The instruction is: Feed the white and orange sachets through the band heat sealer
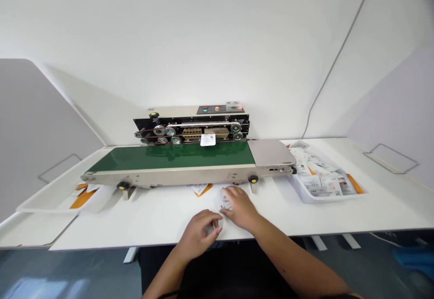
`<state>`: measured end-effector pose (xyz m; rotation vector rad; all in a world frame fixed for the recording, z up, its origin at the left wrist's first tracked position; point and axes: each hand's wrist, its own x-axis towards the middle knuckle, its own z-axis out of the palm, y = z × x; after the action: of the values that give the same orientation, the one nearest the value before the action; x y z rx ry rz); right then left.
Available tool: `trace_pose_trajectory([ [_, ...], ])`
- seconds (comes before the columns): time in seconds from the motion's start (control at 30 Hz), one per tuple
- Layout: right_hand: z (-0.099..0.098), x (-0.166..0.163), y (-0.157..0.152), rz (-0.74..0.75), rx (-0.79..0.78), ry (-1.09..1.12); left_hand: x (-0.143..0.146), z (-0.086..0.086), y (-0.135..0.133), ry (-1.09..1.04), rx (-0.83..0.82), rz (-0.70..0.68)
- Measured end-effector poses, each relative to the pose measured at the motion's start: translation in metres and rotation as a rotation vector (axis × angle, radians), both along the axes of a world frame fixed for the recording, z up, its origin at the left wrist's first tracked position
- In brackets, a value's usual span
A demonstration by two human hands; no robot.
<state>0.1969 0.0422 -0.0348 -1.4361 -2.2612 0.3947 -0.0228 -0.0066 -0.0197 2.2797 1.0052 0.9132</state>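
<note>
My right hand (240, 207) is closed around a small white printed packet (225, 199) just above the table, in front of the conveyor; its fingers cover part of the packet. Close by on the left, my left hand (201, 233) has its fingers curled, with a gap between thumb and forefinger and nothing clearly held. Behind both hands stands a band sealing machine (190, 123) with a green conveyor belt (152, 156). Another white printed packet (208, 140) stands upright at the sealer's rollers, above the belt.
A white bin (318, 198) full of white and orange packets is at the right. Another white bin (44, 199) at the left holds a few packets. Under the conveyor lie white and orange packets (202, 189). The white table's front edge (118, 247) runs close to my body.
</note>
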Motion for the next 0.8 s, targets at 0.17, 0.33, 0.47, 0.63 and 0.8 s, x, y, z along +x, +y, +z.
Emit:
trace_pose_trajectory([
  [0.17, 0.003, 0.002, -0.003, 0.164, 0.017, 0.118, 0.001, -0.003, 0.002, 0.004, 0.089, 0.119],
  [0.33, -0.006, -0.001, -0.001, 0.324, 0.076, 0.304, 0.002, -0.013, 0.009, -0.022, 0.196, 0.301],
  [0.47, -0.002, -0.003, -0.004, 0.322, 0.047, 0.413, 0.000, -0.020, 0.009, -0.039, 0.102, 0.291],
  [0.63, 0.010, -0.002, -0.011, 0.221, -0.093, 0.552, -0.002, -0.018, 0.003, -0.057, -0.068, 0.264],
  [0.8, 0.002, -0.002, -0.007, 0.098, -0.186, 0.731, -0.004, -0.015, 0.003, -0.141, -0.107, 0.369],
])
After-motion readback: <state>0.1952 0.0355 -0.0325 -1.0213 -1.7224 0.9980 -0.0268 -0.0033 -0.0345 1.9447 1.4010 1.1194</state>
